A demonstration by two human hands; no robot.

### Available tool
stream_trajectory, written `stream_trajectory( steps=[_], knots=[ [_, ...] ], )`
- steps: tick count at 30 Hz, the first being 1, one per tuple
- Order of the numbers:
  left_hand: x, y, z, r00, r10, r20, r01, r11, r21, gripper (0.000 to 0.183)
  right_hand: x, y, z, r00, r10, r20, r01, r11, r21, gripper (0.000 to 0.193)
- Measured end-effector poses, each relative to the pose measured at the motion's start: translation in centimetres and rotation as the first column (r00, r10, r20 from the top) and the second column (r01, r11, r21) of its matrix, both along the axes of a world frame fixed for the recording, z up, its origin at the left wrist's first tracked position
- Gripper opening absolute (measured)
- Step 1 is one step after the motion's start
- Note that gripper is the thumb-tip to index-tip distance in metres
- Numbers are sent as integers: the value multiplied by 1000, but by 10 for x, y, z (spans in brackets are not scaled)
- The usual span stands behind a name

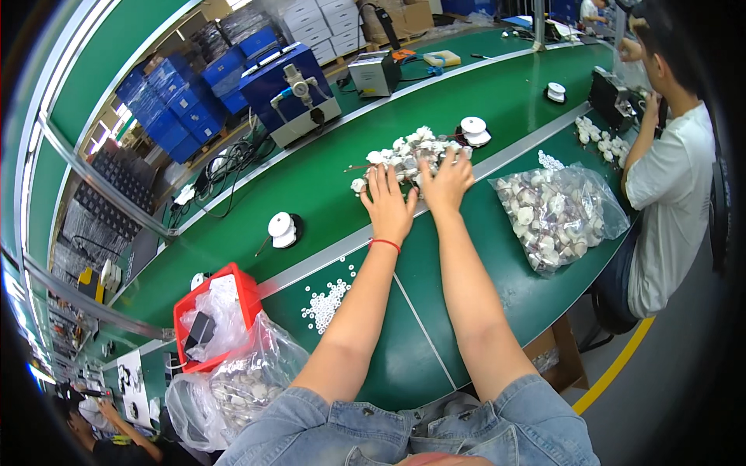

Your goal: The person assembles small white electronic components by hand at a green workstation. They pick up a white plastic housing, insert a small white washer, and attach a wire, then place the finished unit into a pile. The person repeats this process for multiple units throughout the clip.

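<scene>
A loose heap of small white round parts (404, 159), some with thin reddish wires, lies on the green conveyor belt in front of me. My left hand (387, 211) reaches to the heap's near left side, palm down, its fingers stretched out on the parts. At the near right side, my right hand (447, 182) has its fingers spread and slightly bent over the parts. Neither hand visibly grips anything, though the fingertips partly cover what lies under them. Several small white rings (325, 305) are scattered on the green bench, left of my left forearm.
A clear bag of white parts (548, 217) lies right, near a seated co-worker (672, 163). At left are a red bin (254, 295) and another clear bag (256, 380). White spool-like pieces (283, 227) stand on the belt. Beyond it sits a blue machine (287, 89).
</scene>
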State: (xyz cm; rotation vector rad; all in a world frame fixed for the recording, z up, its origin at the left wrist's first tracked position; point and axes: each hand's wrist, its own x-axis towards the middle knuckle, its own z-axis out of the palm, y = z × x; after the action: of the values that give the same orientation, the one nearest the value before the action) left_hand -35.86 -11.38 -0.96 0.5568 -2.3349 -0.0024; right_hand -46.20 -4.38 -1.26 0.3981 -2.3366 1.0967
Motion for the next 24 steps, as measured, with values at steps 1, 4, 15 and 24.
stream_trajectory(
  steps=[1,4,15,24],
  knots=[
    [7,11,3,1000,-4,-14,4,1000,10,70,-11,1,-7,999,-42,1,42,999,-16,76],
    [33,44,4,997,-19,-68,24,997,70,64,-35,1,-17,982,19,188,15,985,-174,81],
    [20,27,-15,970,-188,-154,234,898,373,26,-20,-14,-23,956,274,110,-193,861,-471,65],
    [10,10,-9,942,-303,-146,333,899,285,27,76,18,3,999,31,-11,-30,996,86,37]
  ],
)
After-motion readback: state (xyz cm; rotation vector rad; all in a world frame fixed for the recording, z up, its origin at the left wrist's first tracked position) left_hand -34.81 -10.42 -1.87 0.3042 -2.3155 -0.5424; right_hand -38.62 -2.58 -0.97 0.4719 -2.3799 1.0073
